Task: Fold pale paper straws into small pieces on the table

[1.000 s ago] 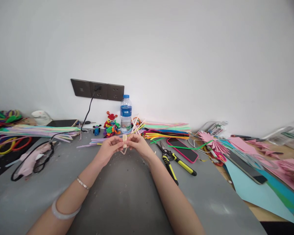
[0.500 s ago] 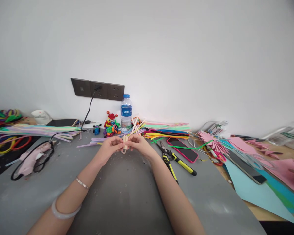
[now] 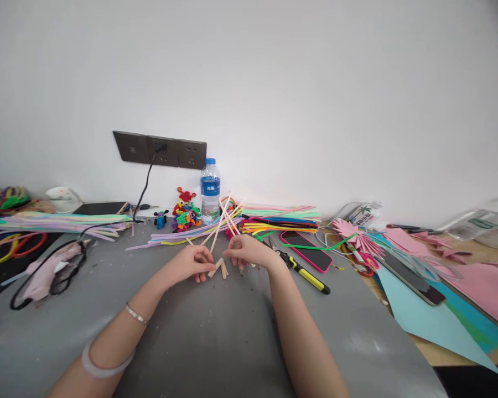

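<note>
Several short pale wooden sticks (image 3: 223, 269) lie splayed on the grey mat, between my two hands. My left hand (image 3: 191, 262) is just left of them, fingers bent and apart, with the fingertips at the end of the nearest stick; it does not appear to grip it. To the right, my right hand (image 3: 245, 253) hovers with loosely curved, parted fingers, and nothing shows in it. Long pale sticks (image 3: 218, 224) cross behind the hands, in front of the water bottle (image 3: 210, 190). Yellow-handled pliers (image 3: 307, 273) are partly hidden behind my right wrist.
Pipe cleaner bundles (image 3: 280, 224) line the wall, beside small pipe cleaner figures (image 3: 185, 210). A pink-edged phone (image 3: 307, 251) lies right. At left, a pink glue gun (image 3: 47, 271) trails a black cord. Blue paper (image 3: 427, 320) and a pink paper fan (image 3: 359, 237) are farther right.
My hands have moved apart. The short wooden sticks I held together between my fingers now lie spread on the mat. My right forearm covers more of the pliers. The view has shifted slightly.
</note>
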`<control>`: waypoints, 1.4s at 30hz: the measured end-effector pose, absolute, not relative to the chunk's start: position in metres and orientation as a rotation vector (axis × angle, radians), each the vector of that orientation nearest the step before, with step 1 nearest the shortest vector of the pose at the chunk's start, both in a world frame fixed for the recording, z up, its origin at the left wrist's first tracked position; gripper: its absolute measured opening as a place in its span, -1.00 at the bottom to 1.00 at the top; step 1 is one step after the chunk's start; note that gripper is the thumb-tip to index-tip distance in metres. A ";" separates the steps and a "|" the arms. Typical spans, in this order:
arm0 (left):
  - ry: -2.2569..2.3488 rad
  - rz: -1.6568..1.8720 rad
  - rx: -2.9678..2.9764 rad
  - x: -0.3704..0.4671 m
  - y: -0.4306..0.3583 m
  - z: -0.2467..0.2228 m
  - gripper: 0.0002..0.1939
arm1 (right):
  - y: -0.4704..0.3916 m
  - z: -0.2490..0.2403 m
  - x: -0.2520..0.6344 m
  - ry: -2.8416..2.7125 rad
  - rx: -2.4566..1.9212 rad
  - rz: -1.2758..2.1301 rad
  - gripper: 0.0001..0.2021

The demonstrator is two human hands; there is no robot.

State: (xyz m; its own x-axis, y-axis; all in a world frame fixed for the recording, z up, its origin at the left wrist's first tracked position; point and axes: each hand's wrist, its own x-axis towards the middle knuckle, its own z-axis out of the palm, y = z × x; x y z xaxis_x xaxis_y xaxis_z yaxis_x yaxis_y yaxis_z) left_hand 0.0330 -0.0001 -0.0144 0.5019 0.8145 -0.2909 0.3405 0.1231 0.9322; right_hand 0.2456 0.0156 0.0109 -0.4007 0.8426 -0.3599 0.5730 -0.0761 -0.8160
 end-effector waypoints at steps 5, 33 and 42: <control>1.221 0.716 1.632 0.026 0.008 -0.016 -0.72 | 0.022 0.005 0.247 -1.677 -1.516 1.115 -0.82; 1.198 0.905 2.289 0.020 0.013 -0.018 -0.82 | 0.027 -0.015 0.207 -1.626 -0.949 1.253 -0.65; 1.099 1.183 1.480 0.028 0.012 -0.010 -0.62 | 0.031 -0.009 0.210 -1.276 -0.827 1.287 -0.58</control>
State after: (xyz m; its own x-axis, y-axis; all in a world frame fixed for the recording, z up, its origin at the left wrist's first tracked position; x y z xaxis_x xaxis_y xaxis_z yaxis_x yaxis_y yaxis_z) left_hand 0.0280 0.0115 -0.0103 0.1408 0.9756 0.1685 0.0967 -0.1830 0.9784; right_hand 0.2102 0.0309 -0.0092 -0.1662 0.9643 0.2061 -0.2148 0.1686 -0.9620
